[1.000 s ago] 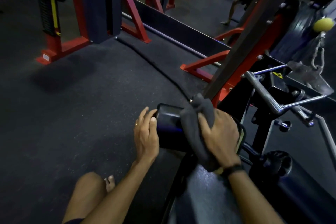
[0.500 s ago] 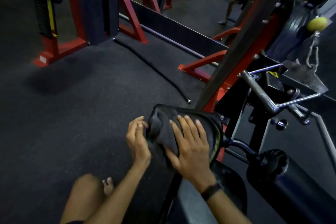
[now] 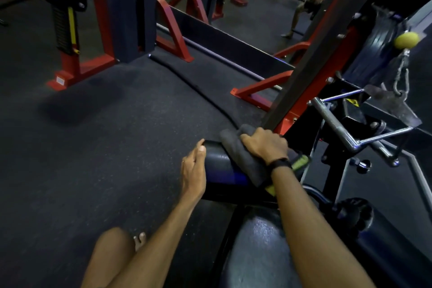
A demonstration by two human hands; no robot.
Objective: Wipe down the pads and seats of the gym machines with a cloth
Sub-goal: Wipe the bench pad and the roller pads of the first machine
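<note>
A black roller pad (image 3: 224, 170) of a gym machine lies across the middle of the head view. My left hand (image 3: 193, 168) rests against its left end, fingers curled over the edge. My right hand (image 3: 265, 144) presses a dark grey cloth (image 3: 240, 154) onto the top of the pad, near its far side, with the cloth bunched under the fingers. A yellow-green strip (image 3: 300, 162) shows beside the wrist, at the pad's right end. The machine's black seat (image 3: 259, 248) lies below the pad, between my forearms.
A chrome handle bar (image 3: 336, 124) and a dark slanted post (image 3: 311, 70) stand right of the pad. A yellow ball on a chain (image 3: 406, 40) hangs at the far right. Red machine frames (image 3: 79, 54) stand behind on black rubber floor (image 3: 105, 135). Another person (image 3: 311, 0) stands far back.
My right hand moved the cloth from the pad's near face up over its top to the far side and closed on it. My left hand stayed at the pad's left end.
</note>
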